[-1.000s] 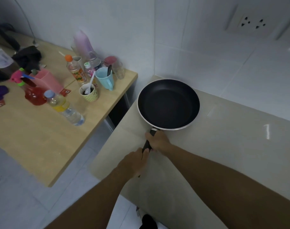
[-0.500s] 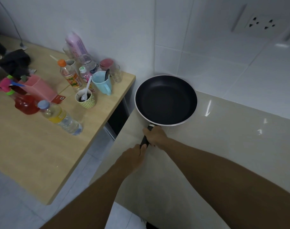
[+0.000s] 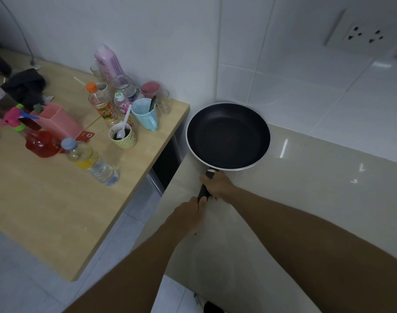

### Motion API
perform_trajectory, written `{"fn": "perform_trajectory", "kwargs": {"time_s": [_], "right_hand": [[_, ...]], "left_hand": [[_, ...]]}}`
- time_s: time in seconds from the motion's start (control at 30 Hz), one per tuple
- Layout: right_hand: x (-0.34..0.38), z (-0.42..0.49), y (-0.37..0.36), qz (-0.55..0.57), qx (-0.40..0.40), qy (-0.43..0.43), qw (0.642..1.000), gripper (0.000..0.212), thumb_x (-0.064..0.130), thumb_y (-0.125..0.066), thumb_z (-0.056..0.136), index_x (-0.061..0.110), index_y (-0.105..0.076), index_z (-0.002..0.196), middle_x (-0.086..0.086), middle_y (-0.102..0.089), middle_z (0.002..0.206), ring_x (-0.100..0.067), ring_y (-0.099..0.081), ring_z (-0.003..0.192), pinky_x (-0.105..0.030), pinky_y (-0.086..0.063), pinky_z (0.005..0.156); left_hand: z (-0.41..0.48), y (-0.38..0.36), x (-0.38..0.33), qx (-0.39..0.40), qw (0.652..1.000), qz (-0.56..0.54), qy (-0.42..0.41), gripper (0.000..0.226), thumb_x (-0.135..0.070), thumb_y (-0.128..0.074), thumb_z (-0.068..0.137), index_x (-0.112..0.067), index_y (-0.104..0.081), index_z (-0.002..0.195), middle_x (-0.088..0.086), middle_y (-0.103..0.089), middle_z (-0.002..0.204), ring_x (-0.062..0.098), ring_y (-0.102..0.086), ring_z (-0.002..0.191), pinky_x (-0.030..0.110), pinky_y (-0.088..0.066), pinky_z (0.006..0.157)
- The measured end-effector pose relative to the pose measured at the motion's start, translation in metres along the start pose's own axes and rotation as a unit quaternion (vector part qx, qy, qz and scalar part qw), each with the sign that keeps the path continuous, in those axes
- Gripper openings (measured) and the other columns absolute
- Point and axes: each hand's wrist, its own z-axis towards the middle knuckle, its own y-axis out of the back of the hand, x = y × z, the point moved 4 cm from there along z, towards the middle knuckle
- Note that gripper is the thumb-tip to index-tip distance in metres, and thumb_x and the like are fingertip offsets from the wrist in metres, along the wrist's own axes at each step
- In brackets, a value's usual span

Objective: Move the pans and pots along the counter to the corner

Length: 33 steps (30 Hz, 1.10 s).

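Pan (image 3: pixel 228 136) was at the corner of the beige counter (image 3: pixel 306 199) by the tiled walls, its black handle (image 3: pixel 204 191) gripped by the right hand (image 3: pixel 218 185) near the bowl and the left hand (image 3: pixel 188 213) at its end.

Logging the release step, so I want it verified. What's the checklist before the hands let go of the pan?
1. Position: frying pan in the corner of the counter: ok.
2. Pan empty: ok.
3. Right hand grips the handle near the pan: ok.
4. Left hand holds the handle's end: ok.
5. Pan base resting flat on the counter: cannot tell.
6. Left rim inside the counter's edge: cannot tell; it looks about level with it.
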Motion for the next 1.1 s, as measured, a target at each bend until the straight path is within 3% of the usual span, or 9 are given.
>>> {"fn": "perform_trajectory", "kwargs": {"time_s": [0.1, 0.2, 0.3, 0.37, 0.53, 0.67, 0.8, 0.9, 1.1], "right_hand": [[-0.002, -0.004, 0.003, -0.012, -0.002, 0.001, 1.0, 0.05, 0.053, -0.058, 0.091, 0.005, -0.059, 0.102, -0.009, -0.066, 0.071, -0.018, -0.059, 0.047, -0.024, -0.043, 0.043], [-0.002, -0.01, 0.012, -0.041, -0.006, 0.02, 0.999, 0.051, 0.059, -0.052, 0.093, 0.01, -0.059, 0.106, -0.007, -0.068, 0.079, -0.018, -0.063, 0.058, -0.027, -0.05, 0.053], [-0.006, -0.024, 0.033, -0.07, -0.032, 0.046, 0.996, 0.061, 0.064, -0.044, 0.094, 0.013, -0.061, 0.122, -0.01, -0.067, 0.113, -0.026, -0.065, 0.099, -0.032, -0.047, 0.081], [-0.01, -0.033, 0.047, -0.093, -0.052, 0.056, 0.993, 0.067, 0.067, -0.042, 0.094, 0.017, -0.058, 0.135, -0.007, -0.062, 0.132, -0.028, -0.059, 0.118, -0.033, -0.041, 0.089], [-0.03, -0.09, 0.114, -0.086, -0.109, 0.082, 0.987, 0.08, 0.076, -0.039, 0.089, 0.019, -0.053, 0.142, -0.003, -0.057, 0.143, -0.023, -0.056, 0.126, -0.032, -0.041, 0.098], [-0.063, -0.147, 0.169, -0.048, -0.135, 0.077, 0.987, 0.097, 0.087, -0.035, 0.081, 0.023, -0.038, 0.154, 0.002, -0.04, 0.158, -0.02, -0.041, 0.141, -0.031, -0.027, 0.112], [-0.108, -0.204, 0.228, -0.014, -0.189, 0.066, 0.98, 0.096, 0.087, -0.03, 0.083, 0.024, -0.035, 0.155, 0.001, -0.036, 0.16, -0.021, -0.036, 0.145, -0.034, -0.022, 0.116], [-0.151, -0.253, 0.274, 0.004, -0.239, 0.049, 0.97, 0.097, 0.088, -0.028, 0.082, 0.024, -0.036, 0.154, 0.001, -0.038, 0.159, -0.022, -0.036, 0.145, -0.038, -0.024, 0.118], [-0.241, -0.352, 0.345, 0.029, -0.324, 0.025, 0.945, 0.097, 0.089, -0.026, 0.08, 0.024, -0.044, 0.15, 0.001, -0.045, 0.155, -0.02, -0.042, 0.141, -0.039, -0.029, 0.118]], "left_hand": [[-0.001, 0.008, 0.0, 0.014, 1.0, 0.012, -0.002, 0.044, -0.052, -0.021, 0.104, -0.018, -0.046, 0.094, 0.005, -0.055, 0.08, 0.019, -0.055, 0.069, 0.033, -0.04, 0.062], [-0.001, 0.022, -0.004, 0.025, 0.998, 0.049, -0.01, 0.038, -0.049, -0.024, 0.105, -0.018, -0.041, 0.092, 0.009, -0.058, 0.087, 0.021, -0.056, 0.074, 0.035, -0.041, 0.067], [-0.002, 0.044, -0.017, 0.009, 0.991, 0.125, -0.035, 0.035, -0.047, -0.029, 0.105, -0.014, -0.042, 0.104, 0.009, -0.059, 0.098, 0.023, -0.058, 0.087, 0.037, -0.045, 0.075], [0.0, 0.061, -0.027, -0.023, 0.984, 0.169, -0.054, 0.037, -0.048, -0.03, 0.104, -0.014, -0.044, 0.108, 0.01, -0.058, 0.108, 0.026, -0.058, 0.097, 0.04, -0.047, 0.083], [-0.006, 0.079, -0.092, -0.06, 0.963, 0.215, -0.152, 0.044, -0.048, -0.031, 0.103, -0.016, -0.046, 0.129, 0.012, -0.054, 0.129, 0.031, -0.053, 0.112, 0.042, -0.045, 0.091], [-0.019, 0.062, -0.16, -0.03, 0.949, 0.238, -0.204, 0.061, -0.053, -0.028, 0.101, -0.023, -0.029, 0.154, 0.007, -0.038, 0.154, 0.028, -0.039, 0.138, 0.046, -0.037, 0.109], [-0.045, 0.022, -0.233, 0.011, 0.928, 0.25, -0.277, 0.061, -0.054, -0.025, 0.101, -0.021, -0.032, 0.152, 0.004, -0.033, 0.16, 0.025, -0.031, 0.145, 0.044, -0.031, 0.114], [-0.071, -0.025, -0.286, 0.044, 0.918, 0.253, -0.303, 0.067, -0.06, -0.021, 0.1, -0.028, -0.018, 0.158, -0.002, -0.017, 0.166, 0.021, -0.018, 0.152, 0.044, -0.02, 0.121], [-0.138, -0.13, -0.372, 0.067, 0.894, 0.264, -0.357, 0.066, -0.065, -0.022, 0.098, -0.033, -0.023, 0.157, -0.003, -0.021, 0.165, 0.022, -0.024, 0.15, 0.043, -0.022, 0.12]]}}
